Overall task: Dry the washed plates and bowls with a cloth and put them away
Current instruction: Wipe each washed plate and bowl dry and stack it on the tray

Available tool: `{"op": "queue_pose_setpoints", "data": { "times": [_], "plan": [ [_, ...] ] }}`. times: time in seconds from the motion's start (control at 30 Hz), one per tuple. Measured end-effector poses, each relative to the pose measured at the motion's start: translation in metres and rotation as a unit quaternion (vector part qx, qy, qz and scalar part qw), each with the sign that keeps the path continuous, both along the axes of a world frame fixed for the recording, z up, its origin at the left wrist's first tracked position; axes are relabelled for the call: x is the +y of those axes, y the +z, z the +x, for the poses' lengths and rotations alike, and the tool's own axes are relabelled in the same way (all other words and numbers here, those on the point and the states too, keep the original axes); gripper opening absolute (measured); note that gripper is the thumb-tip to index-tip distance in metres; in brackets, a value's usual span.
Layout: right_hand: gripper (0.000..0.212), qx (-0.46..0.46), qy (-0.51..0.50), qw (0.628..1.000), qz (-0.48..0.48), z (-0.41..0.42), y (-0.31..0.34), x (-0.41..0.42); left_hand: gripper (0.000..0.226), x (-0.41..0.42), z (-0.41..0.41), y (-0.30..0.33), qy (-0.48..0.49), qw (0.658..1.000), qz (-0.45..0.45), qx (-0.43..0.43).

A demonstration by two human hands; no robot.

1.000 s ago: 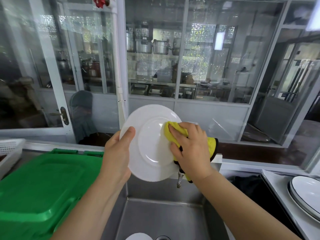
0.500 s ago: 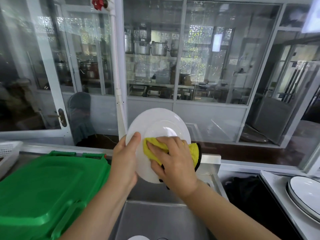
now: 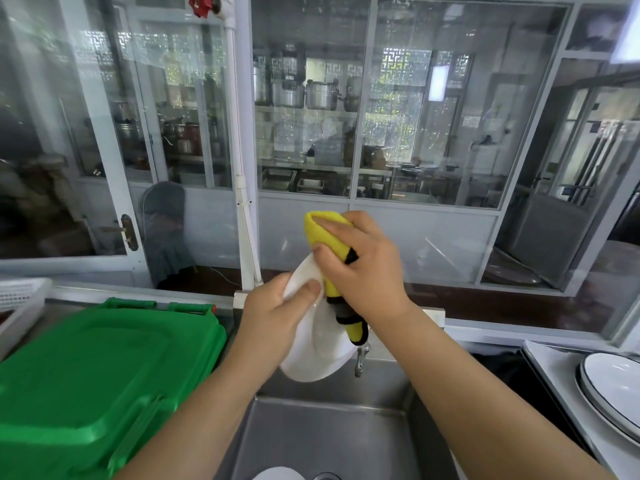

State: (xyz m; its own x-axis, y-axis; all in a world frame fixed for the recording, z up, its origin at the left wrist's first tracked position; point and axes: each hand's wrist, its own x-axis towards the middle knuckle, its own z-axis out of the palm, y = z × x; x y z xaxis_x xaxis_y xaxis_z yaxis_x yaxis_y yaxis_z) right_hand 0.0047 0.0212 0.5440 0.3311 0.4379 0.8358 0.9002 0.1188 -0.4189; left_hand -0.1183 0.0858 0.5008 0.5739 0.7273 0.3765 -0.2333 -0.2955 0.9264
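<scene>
Soft, even daylight is admitted through the glass partition (image 3: 426, 140) beyond the fingers, whose panes are veiled by pale reflections. Hardly any shadows are cast. Slight motion blur is seen throughout, and straight frames are bowed toward the edges.

Left hand (image 3: 273, 306) grips low with thumb forward; right hand (image 3: 360, 268), apparently curled, sits above.

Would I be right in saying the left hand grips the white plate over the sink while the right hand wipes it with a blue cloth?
Not quite: the cloth is yellow with black edging, not blue, as the head view shows. The rest holds: the left hand grips the white plate over the sink while the right hand wipes it.
</scene>
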Motion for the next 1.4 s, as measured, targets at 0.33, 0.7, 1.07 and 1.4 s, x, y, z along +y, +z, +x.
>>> {"op": "queue_pose_setpoints", "data": {
  "times": [0.33,0.7,1.07,1.4],
  "plan": [
    [0.008,0.558,0.110,0.809,0.148,0.023,-0.040,-0.003,0.010,-0.014,-0.004,0.014,0.035,0.992,0.024,-0.120],
    [0.017,0.515,0.060,0.844,0.139,0.035,-0.041,-0.029,0.032,0.020,-0.002,0.007,-0.078,0.994,-0.077,-0.010],
    [0.030,0.038,0.050,0.997,-0.035,0.025,-0.009,-0.029,0.008,0.010,0.006,0.011,-0.098,0.990,0.049,0.086],
    [0.014,0.271,0.117,0.952,0.076,0.029,-0.004,-0.024,0.020,0.000,-0.005,0.027,-0.028,0.992,0.105,0.062]
  ]
}}
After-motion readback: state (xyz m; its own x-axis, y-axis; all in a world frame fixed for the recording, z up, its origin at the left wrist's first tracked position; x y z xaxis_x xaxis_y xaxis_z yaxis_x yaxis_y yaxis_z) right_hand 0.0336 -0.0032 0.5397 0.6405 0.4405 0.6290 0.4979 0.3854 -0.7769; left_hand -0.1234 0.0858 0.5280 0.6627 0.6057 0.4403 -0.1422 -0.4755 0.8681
